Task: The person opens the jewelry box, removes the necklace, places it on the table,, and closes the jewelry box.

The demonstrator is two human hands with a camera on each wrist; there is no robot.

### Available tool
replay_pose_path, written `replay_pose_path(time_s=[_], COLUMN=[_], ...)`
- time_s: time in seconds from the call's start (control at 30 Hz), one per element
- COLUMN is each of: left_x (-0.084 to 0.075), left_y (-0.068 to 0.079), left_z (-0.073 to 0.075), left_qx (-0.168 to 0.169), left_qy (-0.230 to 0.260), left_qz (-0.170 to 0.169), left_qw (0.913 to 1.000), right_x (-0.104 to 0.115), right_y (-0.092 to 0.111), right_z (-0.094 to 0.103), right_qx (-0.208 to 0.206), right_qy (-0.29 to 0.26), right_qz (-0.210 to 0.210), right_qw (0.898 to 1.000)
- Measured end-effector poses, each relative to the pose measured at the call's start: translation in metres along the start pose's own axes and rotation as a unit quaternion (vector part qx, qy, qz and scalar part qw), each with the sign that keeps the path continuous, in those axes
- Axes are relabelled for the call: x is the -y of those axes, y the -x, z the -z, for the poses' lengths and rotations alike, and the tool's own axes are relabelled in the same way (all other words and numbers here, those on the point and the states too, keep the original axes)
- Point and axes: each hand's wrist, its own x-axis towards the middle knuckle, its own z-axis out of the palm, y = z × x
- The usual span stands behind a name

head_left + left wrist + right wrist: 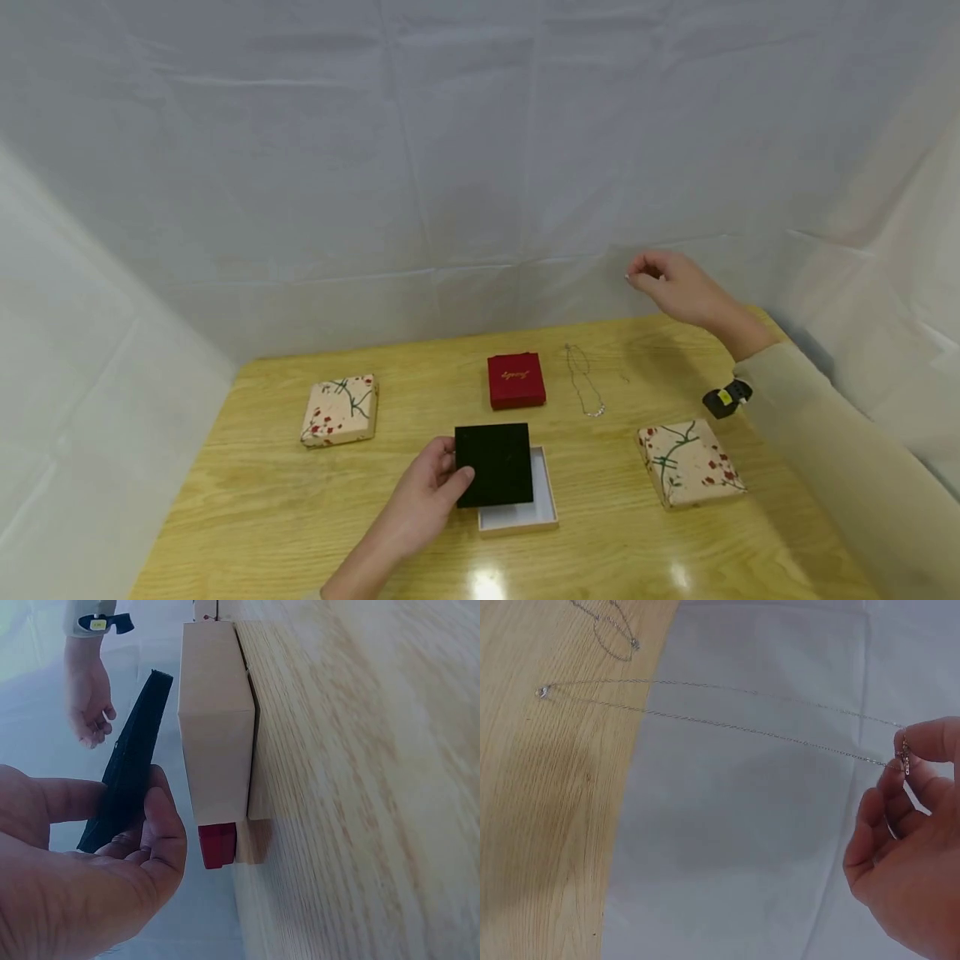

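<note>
My left hand (420, 504) holds a square black pad (495, 464) by its left edge, thumb on top and fingers beneath. The pad is tilted and overlaps an open box base (519, 528) with a pale lining. In the left wrist view the pad (133, 765) stands apart from the box's side wall (217, 750). High over the right of the table, my right hand (678, 287) pinches a thin silver necklace by its ends. Its chain hangs in a long loop with a small pendant (543, 691) at the bottom, seen in the right wrist view.
A second silver necklace (595, 412) lies on the table beside a small red box (517, 380) with gold lettering. Floral boxes or lids stand at the left (339, 410) and right (690, 463). White cloth (465, 167) hangs behind the table.
</note>
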Motion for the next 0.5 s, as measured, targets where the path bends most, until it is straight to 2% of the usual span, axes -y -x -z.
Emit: replay_pose_path(time_s=[0.17,0.27,0.37,0.5], left_x=[0.0,0.0,0.0,-0.001], left_y=[0.001,0.002,0.002,0.002], left_z=[0.0,0.0,0.0,0.0], left_qx=[0.002,0.003,0.005,0.006], left_qy=[0.002,0.005,0.008,0.01], left_qz=[-0.003,-0.004,-0.004,-0.002], left_qw=[1.0,1.0,0.9999,0.9999], right_x=[-0.008,-0.012,-0.016,-0.02], right_y=[-0.014,-0.016,-0.015,-0.009], right_z=[-0.006,-0.01,-0.014,-0.021], right_qx=[-0.059,-0.075,-0.061,-0.018], right_qy=[0.007,0.011,0.022,0.039], right_qz=[0.039,0.056,0.058,0.05], right_qw=[0.997,0.996,0.996,0.998])
